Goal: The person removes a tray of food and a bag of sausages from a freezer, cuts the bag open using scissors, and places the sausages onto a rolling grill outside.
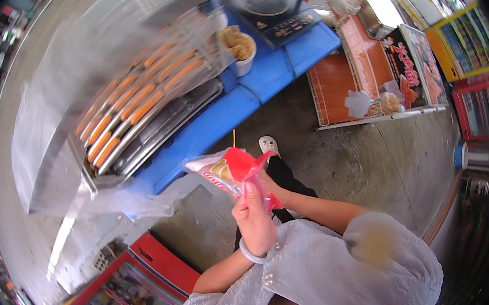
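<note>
My left hand (pixel 255 229), with a pale bangle at the wrist, grips a red and white printed plastic packet (pixel 225 168). The thumb lies along the packet's near side. Behind it, my right hand (pixel 274 189) also holds the packet, its fingers mostly hidden by the red plastic. The contents of the packet cannot be made out. Beyond the packet's far tip stands a roller grill (pixel 124 144) on a blue table (pixel 240 103). Several sausages (pixel 136 101) lie in rows on its metal rollers, under a blurred clear plastic cover (pixel 54 132).
A white cup (pixel 245 67) of flat wooden sticks and a black induction cooker (pixel 264 7) stand on the table. A wire-edged display stand (pixel 331 90) is at the right. Below left is a red glass-topped cabinet (pixel 165 265). Concrete floor (pixel 386 167) shows between them.
</note>
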`<state>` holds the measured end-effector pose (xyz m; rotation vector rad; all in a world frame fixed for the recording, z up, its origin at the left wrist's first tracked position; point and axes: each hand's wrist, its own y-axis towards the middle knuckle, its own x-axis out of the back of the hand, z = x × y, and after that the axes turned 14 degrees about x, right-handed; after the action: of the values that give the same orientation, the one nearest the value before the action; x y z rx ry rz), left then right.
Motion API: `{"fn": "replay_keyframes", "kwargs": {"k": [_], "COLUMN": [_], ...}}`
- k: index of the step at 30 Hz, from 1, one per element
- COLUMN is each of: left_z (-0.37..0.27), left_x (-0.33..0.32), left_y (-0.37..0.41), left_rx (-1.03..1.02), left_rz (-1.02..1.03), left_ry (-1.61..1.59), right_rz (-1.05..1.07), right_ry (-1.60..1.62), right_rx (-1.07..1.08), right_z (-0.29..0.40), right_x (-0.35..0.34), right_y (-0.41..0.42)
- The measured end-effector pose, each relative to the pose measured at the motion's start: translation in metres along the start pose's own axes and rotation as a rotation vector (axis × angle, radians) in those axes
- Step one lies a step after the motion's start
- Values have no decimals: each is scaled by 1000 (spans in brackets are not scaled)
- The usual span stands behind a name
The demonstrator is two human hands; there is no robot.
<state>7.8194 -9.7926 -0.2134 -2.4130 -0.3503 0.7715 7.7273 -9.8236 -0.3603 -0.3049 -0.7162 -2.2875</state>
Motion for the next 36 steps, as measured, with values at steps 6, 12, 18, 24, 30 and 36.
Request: {"fn": "replay_keyframes", "kwargs": {"k": [6, 12, 18, 24, 30, 36], "left_z": [1, -7, -16, 54, 44, 4], "left_x": [-94, -173, -124, 21, 57, 40], "left_y": [23, 88, 127, 182, 252, 294], "left_rx": [-42, -492, -700, -375, -147, 78], "left_rz": [295, 352, 10, -332, -282, -47], "left_ry": [344, 629, 891, 1166, 767, -432], "right_rz": [-441, -913, -966, -642, -585, -687], "right_ry": [-23, -131, -561, -866, -852, -761], "right_rx": [-338, -510, -457, -65, -39, -534], "right_z": [-29, -62, -150, -231, -252, -182], "right_x": [92, 199, 282, 277, 243, 204], "right_y": [10, 7, 74, 122, 149, 94]}}
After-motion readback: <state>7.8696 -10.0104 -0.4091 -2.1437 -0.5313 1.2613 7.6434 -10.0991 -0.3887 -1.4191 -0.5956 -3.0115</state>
